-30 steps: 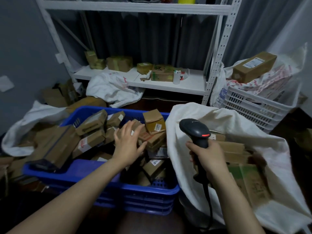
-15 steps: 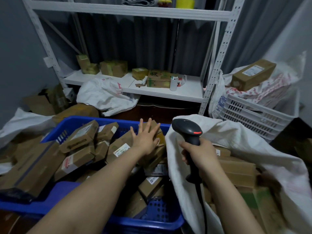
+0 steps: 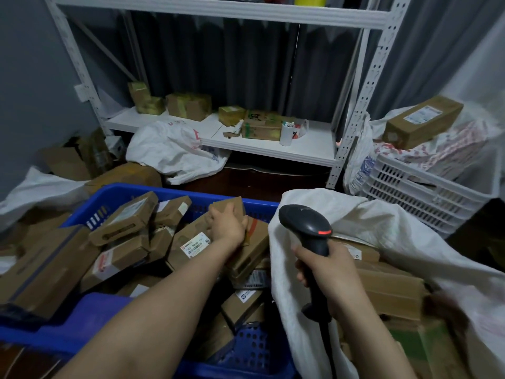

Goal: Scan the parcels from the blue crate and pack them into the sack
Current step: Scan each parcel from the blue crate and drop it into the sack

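Left hand [image 3: 228, 228] grips a small brown cardboard parcel [image 3: 232, 205] at the far right of the blue plastic crate [image 3: 123, 190]. Right hand [image 3: 328, 272] clasps the black handheld scanner [image 3: 306, 225]. Next: lift the parcel clear and turn its label to the scanner before it goes into the white woven sack [image 3: 355, 214].

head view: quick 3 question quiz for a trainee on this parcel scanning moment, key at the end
1. True or false: the right hand holds the barcode scanner.
2. The left hand is: A flat and open; B gripping a cardboard parcel; C holding tape.
3. Fill in: the white sack lies to the ___ of the blue crate.
Key: 1 true; 2 B; 3 right.
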